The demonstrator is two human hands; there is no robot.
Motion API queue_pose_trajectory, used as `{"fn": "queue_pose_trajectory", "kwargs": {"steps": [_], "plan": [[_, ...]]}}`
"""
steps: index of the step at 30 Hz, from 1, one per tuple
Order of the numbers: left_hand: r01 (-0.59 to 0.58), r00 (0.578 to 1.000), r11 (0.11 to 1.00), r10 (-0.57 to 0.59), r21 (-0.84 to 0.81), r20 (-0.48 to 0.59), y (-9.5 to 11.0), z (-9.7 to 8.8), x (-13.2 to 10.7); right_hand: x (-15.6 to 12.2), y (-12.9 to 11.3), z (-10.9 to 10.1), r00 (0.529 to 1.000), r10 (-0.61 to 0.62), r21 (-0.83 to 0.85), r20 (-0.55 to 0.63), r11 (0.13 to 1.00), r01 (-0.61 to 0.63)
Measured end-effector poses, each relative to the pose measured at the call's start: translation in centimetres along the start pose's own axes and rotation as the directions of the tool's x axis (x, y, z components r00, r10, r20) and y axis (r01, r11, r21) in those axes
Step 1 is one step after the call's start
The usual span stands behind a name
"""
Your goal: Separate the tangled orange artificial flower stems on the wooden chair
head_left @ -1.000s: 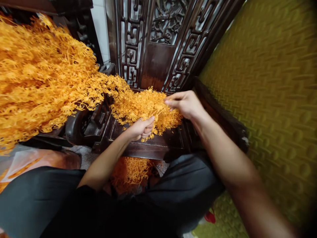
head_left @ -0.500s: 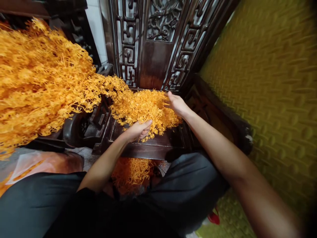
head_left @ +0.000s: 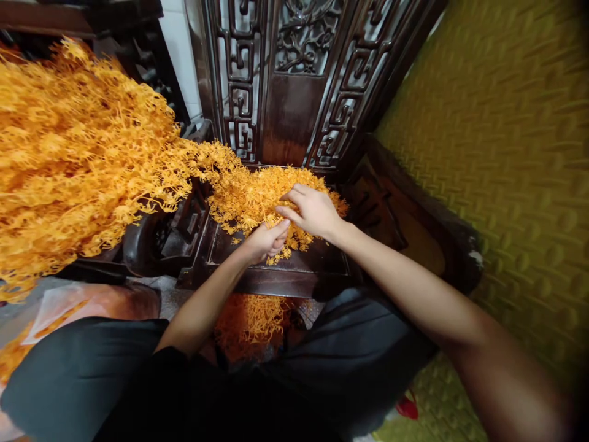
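Note:
A pile of orange plastic flower sprigs (head_left: 257,190) lies on the dark wooden chair seat (head_left: 317,263). My left hand (head_left: 267,241) is closed at the pile's front edge, with its thumb on top, around thin sprigs that are mostly hidden by the fingers. Just above and to the right, my right hand (head_left: 314,212) hovers over the pile with its thumb and fingers apart, the fingertips close to the left thumb. Nothing shows in its grasp.
A large heap of the same orange sprigs (head_left: 83,153) spills over the chair's left armrest. Behind the seat rises a carved wooden backrest (head_left: 292,110). A yellow-green textured mat (head_left: 529,184) stands at the right. More orange pieces (head_left: 257,316) are below, between my knees.
My right hand has moved left and down from the pile's right edge to beside my left hand. My left hand stays closed, and the view has shifted slightly.

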State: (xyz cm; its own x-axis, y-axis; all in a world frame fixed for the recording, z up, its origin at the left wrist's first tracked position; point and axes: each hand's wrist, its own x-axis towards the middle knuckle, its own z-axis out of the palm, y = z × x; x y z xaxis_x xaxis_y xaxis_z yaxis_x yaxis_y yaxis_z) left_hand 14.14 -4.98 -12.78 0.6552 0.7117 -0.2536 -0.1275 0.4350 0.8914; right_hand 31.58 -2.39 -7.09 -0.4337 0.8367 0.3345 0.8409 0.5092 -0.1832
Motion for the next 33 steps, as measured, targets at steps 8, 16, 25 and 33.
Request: {"fn": "queue_pose_trajectory", "kwargs": {"steps": [8, 16, 25, 33], "plan": [[0.108, 0.99, 0.983, -0.093, -0.147, 0.107, 1.7, 0.1, -0.5, 0.7, 3.0, 0.3, 0.993, 0.006, 0.15, -0.118, 0.989, 0.012], [0.12, 0.987, 0.988, -0.107, -0.098, 0.123, 1.6, -0.2, -0.8, 3.1, 6.6, 1.8, 0.918, 0.368, 0.473, -0.146, 0.841, -0.261], [-0.035, 0.991, 0.999, 0.034, 0.012, 0.132, 1.7, -2.1, -2.0, 2.8, 10.1, 3.6, 0.867, 0.498, 0.614, 0.017, 0.68, -0.402], [-0.036, 0.989, 0.999, 0.032, 0.02, 0.147, 1.6, -1.7, -1.9, 3.3, 4.9, 2.1, 0.938, 0.298, 0.6, 0.179, 0.722, -0.344]]}}
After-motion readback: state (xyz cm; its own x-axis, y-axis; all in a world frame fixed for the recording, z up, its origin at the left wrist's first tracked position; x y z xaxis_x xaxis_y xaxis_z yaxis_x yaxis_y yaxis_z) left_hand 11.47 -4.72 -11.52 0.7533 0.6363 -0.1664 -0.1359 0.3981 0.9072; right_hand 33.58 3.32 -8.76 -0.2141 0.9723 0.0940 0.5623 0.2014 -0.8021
